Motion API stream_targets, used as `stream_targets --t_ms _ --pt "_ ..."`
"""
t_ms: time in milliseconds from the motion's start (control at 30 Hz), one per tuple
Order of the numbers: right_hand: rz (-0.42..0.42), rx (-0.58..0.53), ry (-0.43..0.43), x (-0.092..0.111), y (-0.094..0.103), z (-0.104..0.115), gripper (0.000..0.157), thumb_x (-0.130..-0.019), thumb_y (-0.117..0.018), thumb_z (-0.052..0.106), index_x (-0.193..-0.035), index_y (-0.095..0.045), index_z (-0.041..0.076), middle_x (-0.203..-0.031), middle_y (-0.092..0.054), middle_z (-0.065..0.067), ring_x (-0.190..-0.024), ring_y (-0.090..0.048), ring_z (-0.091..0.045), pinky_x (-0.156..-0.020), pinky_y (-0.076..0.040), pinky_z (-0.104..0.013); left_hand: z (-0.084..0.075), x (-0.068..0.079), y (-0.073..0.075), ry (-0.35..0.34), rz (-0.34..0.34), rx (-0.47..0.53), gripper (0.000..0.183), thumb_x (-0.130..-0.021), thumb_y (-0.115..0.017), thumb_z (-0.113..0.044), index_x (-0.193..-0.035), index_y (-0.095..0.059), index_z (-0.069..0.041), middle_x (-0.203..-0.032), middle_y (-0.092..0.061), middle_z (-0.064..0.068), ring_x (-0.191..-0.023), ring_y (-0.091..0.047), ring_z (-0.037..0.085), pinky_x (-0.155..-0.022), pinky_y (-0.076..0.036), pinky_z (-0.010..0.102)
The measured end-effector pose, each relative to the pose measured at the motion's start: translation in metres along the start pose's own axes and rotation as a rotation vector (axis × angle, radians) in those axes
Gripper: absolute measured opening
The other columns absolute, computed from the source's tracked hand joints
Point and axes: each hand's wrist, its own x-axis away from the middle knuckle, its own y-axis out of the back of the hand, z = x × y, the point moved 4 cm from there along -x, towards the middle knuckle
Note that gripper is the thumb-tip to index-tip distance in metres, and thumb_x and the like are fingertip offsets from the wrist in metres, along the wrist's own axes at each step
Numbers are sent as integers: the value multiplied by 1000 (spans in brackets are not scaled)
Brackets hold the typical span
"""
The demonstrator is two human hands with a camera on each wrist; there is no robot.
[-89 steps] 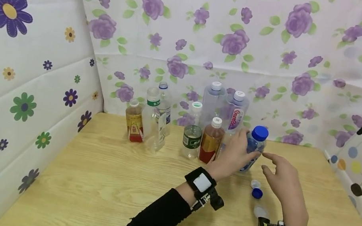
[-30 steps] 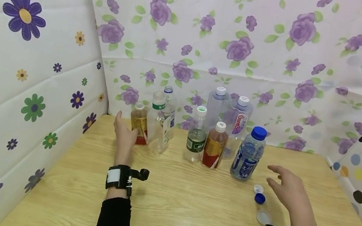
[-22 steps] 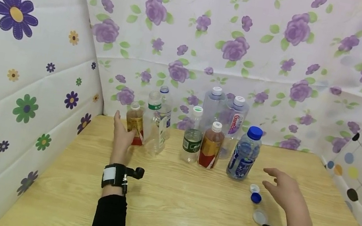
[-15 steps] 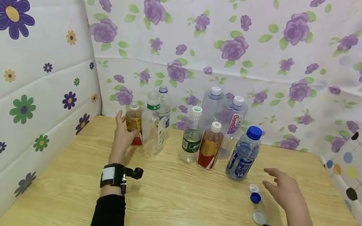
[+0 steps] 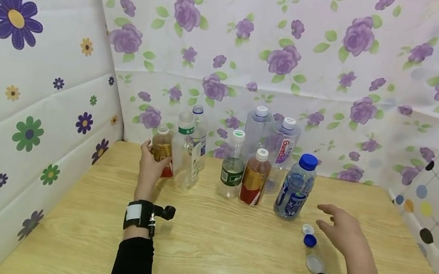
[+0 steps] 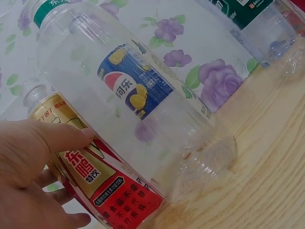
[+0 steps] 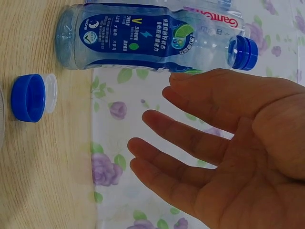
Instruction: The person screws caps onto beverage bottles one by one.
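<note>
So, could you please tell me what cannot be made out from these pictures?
Left wrist view: part of the label on the left-hand red-and-gold bottle, covered by the left hand.
Head view: the base of the left-hand tall white-capped bottle, hidden by shorter bottles in front.
Head view: small print on the green label, too small.
Right wrist view: most of the clear lid, cut off by the left edge.

I'm gripping a sm. bottle (image 5: 162,147) w/ my L hand (image 5: 150,165), thumb (image 6: 71,137) lying across its front. It's standing upright nr the back L corner of the tbl (image 5: 83,235), just beside a tall clear bottle (image 5: 183,162). Label (image 6: 116,195)'s showing gold up top, red at btm, w/ red chars on gold; clear neck (image 6: 34,94)'s sticking up.
</note>
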Motion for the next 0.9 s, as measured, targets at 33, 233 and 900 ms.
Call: stream_targets --t_ms 33,233,900 --pt "2 -1 -1 0 0 0 48 -100 -62 11 -143 -50 -8 -140 -50 -36 -121 -51 -59 -88 -52 -63 0 0 0 -1 -2 -4 87 -94 -71 -5 -159 -13 -3 -160 -29 27 -146 -32 43 -119 -29 54" --pt "15 -5 -13 0 -1 1 48 -100 -62 11 -143 -50 -7 -141 -49 -37 -121 -50 -59 -89 -51 -63 -1 1 0 -34 -9 -72 81 -94 -71 -6 -157 -21 2 -157 -30 28 -145 -32 44 -118 -31 55" --pt "8 -13 5 1 0 2 47 -101 -61 11 -142 -50 -8 -140 -49 -37 -121 -50 -60 -89 -51 -63 -4 7 6 -49 -104 -63 74 -90 -76 -6 -149 -33 6 -148 -40 28 -138 -42 43 -115 -36 53"
